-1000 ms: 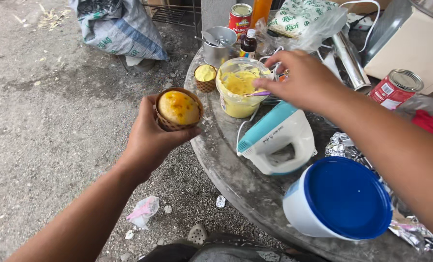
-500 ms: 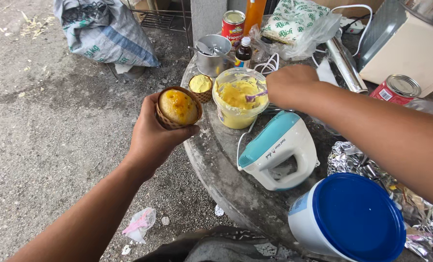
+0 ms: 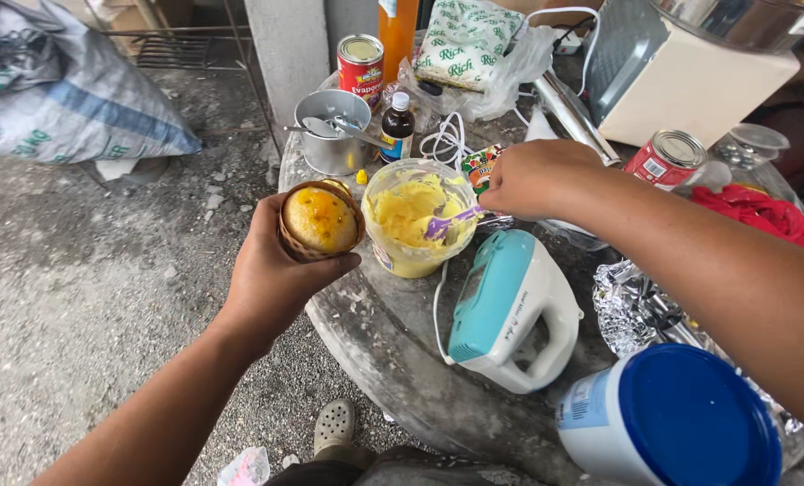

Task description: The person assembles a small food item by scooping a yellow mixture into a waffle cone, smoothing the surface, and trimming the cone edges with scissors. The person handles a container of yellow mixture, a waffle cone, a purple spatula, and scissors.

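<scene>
My left hand grips a small brown-cupped yellow cupcake beside the edge of a round stone table. A clear plastic tub of yellow cream stands just right of the cupcake. A purple spoon dips into that cream, and my right hand holds its handle at the tub's right rim.
A teal and white hand mixer lies in front of the tub. A blue-lidded tub sits at the near right, crumpled foil behind it. Cans, a metal cup, a dark bottle and a white appliance crowd the back. A sack lies on the ground.
My right hand has drawn back to the tub's right rim, and the purple spoon now shows in the cream. The cupcake stays held by the tub.
</scene>
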